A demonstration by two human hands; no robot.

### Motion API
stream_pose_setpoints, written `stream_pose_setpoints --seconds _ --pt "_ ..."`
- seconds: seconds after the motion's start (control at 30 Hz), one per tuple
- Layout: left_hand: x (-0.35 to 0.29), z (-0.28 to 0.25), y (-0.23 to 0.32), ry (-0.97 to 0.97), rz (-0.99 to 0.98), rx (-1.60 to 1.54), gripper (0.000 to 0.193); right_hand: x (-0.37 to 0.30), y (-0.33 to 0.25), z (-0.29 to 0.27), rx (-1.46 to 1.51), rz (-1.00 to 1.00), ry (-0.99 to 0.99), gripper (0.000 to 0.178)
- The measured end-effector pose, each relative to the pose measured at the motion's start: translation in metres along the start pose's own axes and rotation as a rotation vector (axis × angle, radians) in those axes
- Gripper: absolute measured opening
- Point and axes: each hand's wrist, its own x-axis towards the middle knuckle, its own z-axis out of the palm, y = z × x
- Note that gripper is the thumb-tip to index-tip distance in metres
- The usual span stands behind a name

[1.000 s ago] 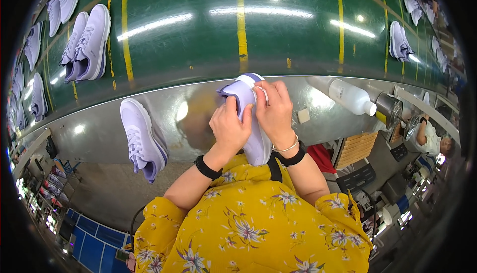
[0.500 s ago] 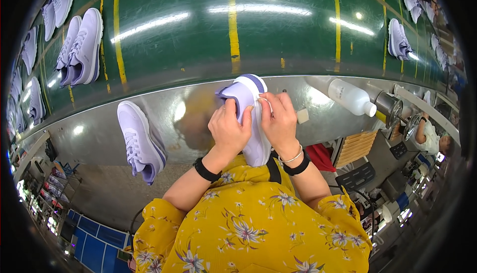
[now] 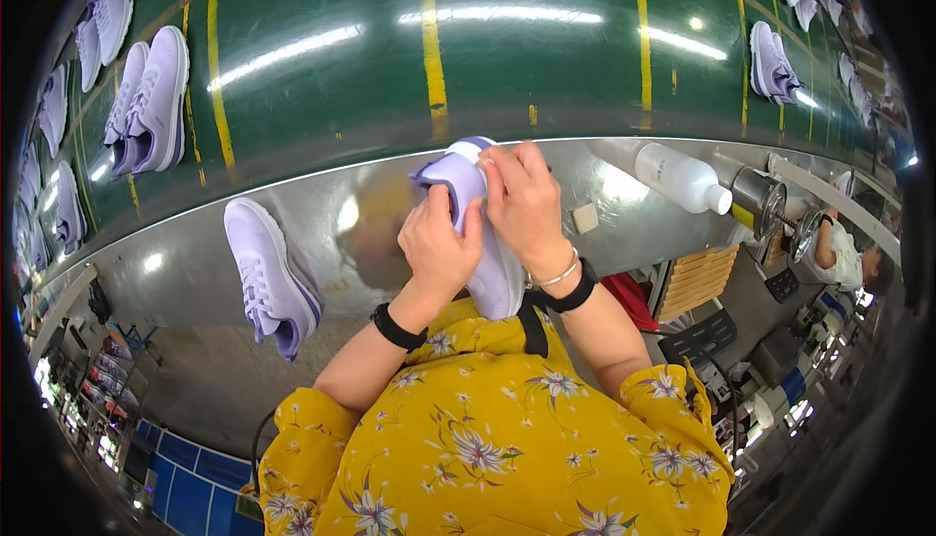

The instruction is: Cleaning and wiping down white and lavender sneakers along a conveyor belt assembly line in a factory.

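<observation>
A lavender sneaker (image 3: 498,280) is in front of my body, its toe toward me and its heel up by the edge of the green belt. My left hand (image 3: 437,248) grips it at the collar, fingers bent over the opening. Against the sole edge near the heel, my right hand (image 3: 527,206) is closed in a pinch. Whatever lies between those fingertips is hidden. To the left, another lavender sneaker (image 3: 263,261) rests on the metal ledge (image 3: 175,287), toe pointing away and heel toward me.
Beyond the ledge runs a green belt (image 3: 322,112) with yellow stripes, carrying pairs of lavender sneakers (image 3: 156,97) at left and more (image 3: 770,63) at right. Rightward lie a small whitish block (image 3: 585,218), a white plastic bottle (image 3: 680,177) and a metal can (image 3: 756,195). Another person (image 3: 840,248) is at far right.
My right hand has moved up and left along the sole edge toward the heel. The held sneaker and my left hand have shifted slightly left.
</observation>
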Motion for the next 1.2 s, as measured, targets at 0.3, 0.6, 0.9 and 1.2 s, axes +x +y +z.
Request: stream_pose_setpoints --seconds 0.3,0.6,0.9,1.2 --pt "-0.001 0.001 -0.008 -0.002 -0.068 -0.056 0.031 -0.042 0.022 -0.047 0.193 0.236 -0.076 0.012" --pt "-0.003 0.000 -0.033 -0.061 -0.180 -0.334 0.028 -0.082 0.103 -0.085 -0.316 0.283 0.233 0.037" --pt "-0.004 0.002 -0.030 -0.083 -0.212 -0.453 0.029 -0.123 0.106 -0.064 -0.239 0.597 0.082 0.048" --pt "0.000 0.007 -0.002 -0.044 -0.181 -0.149 0.032 -0.047 0.053 -0.039 0.421 0.493 -0.034 0.031"
